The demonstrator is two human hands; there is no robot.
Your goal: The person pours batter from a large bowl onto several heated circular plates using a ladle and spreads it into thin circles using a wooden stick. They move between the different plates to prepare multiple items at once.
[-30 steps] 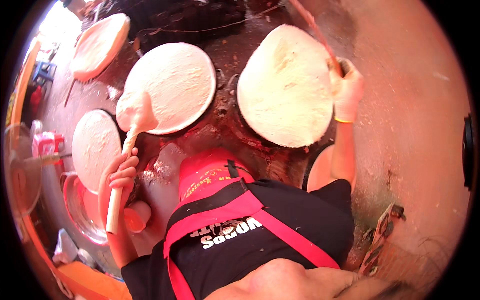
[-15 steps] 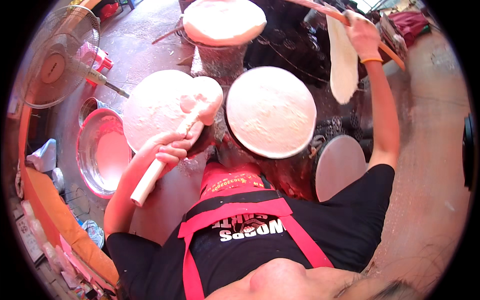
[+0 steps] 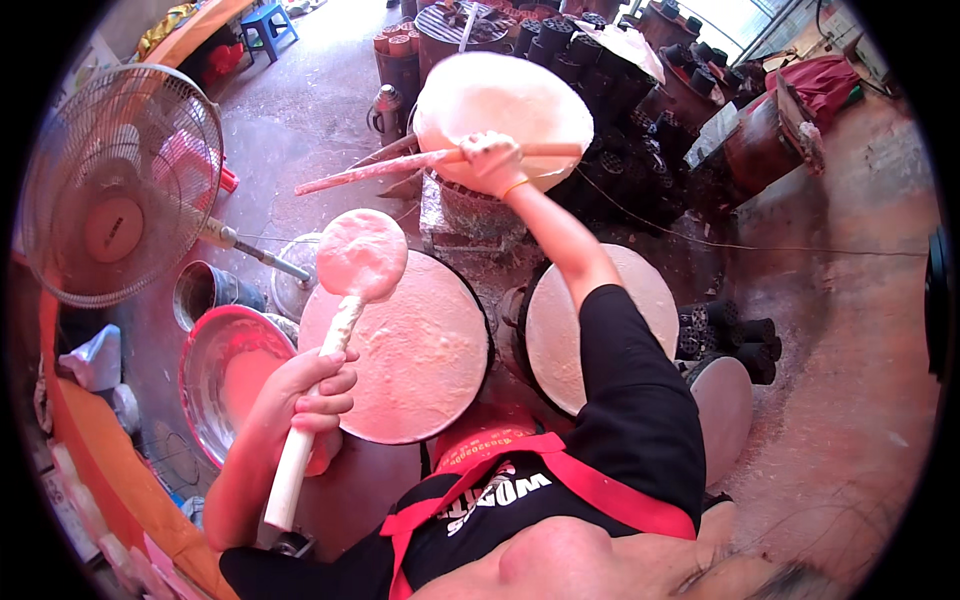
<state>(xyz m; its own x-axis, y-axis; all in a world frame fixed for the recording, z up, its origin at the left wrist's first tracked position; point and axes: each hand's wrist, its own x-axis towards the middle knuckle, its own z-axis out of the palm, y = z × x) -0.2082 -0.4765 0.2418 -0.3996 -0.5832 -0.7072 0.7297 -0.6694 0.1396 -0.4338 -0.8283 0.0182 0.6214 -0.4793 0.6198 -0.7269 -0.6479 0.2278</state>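
My left hand (image 3: 312, 395) is closed round a pale wooden stick (image 3: 290, 475). On the stick's upper end sits a round, wet lump of dough-like stuff (image 3: 362, 250), held above the left round griddle (image 3: 415, 335), which is coated with pale batter. My right hand (image 3: 492, 162), a thin band at its wrist, reaches forward and grips a long wooden rod (image 3: 375, 175). That rod lies level across the near part of a large round white sheet (image 3: 500, 100) on the far stove; contact between them cannot be told. Under my right arm is another coated round griddle (image 3: 635, 290).
At left stand a fan (image 3: 120, 185), a metal bucket (image 3: 200, 290) and a red-rimmed basin (image 3: 190, 370) of batter. Black coal briquettes (image 3: 735, 335) and a grey round plate (image 3: 722, 405) are at right. A thermos (image 3: 385, 112) stands beyond; a cord (image 3: 760, 245) crosses the floor.
My right hand and rod have swung left over the far stove; the long pale piece hanging beside them no longer shows. The dough lump has lifted off the left griddle. The view has shifted.
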